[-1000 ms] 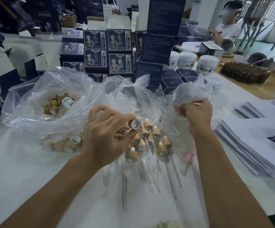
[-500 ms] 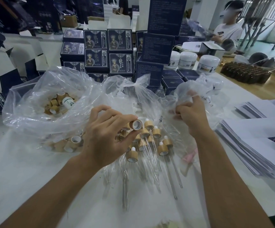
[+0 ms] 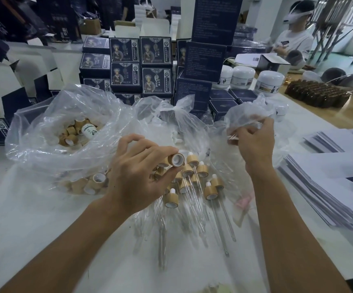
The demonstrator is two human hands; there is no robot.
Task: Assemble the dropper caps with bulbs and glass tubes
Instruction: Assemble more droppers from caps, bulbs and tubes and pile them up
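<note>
Two bare hands work over a white table (image 3: 23,229). The left hand (image 3: 138,176) has its fingers curled and pinches a bamboo dropper cap (image 3: 176,160) between thumb and fingertips, the cap's white-lined open end facing the camera. The right hand (image 3: 254,144) is raised to the right of it, fingers curled around a thin glass tube (image 3: 233,136) at the mouth of a crumpled clear plastic bag (image 3: 247,115); the tube is faint and its full length cannot be made out.

Just beneath and to the right of the held cap lies a cluster of assembled droppers (image 3: 201,180), bamboo collars with white bulbs, their glass tubes pointing toward the near edge. To the left, a large clear bag (image 3: 44,149) holds loose bamboo caps (image 3: 72,134) and a small white bottle (image 3: 90,130); more caps (image 3: 88,185) show through its near side. A knotted bag (image 3: 177,115) sits between the hands, farther back.

Behind the bags stand stacked dark blue boxes (image 3: 141,66) and white jars (image 3: 270,80). At the right lie stacks of white printed sheets (image 3: 319,182). Far right, a person in a white shirt (image 3: 294,41) sits at the table.
</note>
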